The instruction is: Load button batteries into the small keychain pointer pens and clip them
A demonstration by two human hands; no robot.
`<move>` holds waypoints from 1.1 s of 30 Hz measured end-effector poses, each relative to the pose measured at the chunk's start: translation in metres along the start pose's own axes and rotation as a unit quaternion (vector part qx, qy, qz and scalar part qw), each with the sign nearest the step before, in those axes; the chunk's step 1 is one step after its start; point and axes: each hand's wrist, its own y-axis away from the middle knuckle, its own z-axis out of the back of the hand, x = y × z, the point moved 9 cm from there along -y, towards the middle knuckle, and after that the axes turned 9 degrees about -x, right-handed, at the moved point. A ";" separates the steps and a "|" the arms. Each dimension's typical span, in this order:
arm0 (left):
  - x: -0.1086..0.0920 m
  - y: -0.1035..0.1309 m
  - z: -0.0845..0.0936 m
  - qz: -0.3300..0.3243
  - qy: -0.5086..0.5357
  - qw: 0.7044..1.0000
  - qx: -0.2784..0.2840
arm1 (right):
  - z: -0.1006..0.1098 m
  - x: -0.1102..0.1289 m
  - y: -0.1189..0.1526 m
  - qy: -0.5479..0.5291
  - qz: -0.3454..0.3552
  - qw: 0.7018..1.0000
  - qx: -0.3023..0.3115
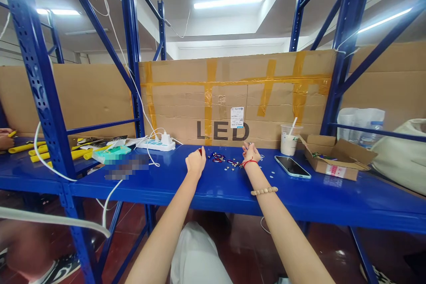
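Observation:
Above the blue metal table (219,190), my left hand (195,162) is closed around a small dark red piece (200,152), only partly visible between thumb and fingers. My right hand (250,152), with a red string at the wrist, has its fingers pinched together on a tiny item too small to name. Between the hands lies a loose pile of small red and blue shiny pieces (218,157). Small silvery bits (233,163) lie beside it, close to my right hand. A few pale round bits (273,173) rest to the right of that wrist.
A phone (293,167), a drink cup with a straw (289,141) and an open cardboard box (333,159) stand right. On the left are a power strip (155,143), a green packet (111,154) and yellow tools (76,154). Another person's hand (5,139) shows at far left.

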 end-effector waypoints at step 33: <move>-0.028 0.016 -0.042 -0.147 0.168 0.955 0.195 | -0.064 0.008 0.102 0.180 0.116 0.857 0.469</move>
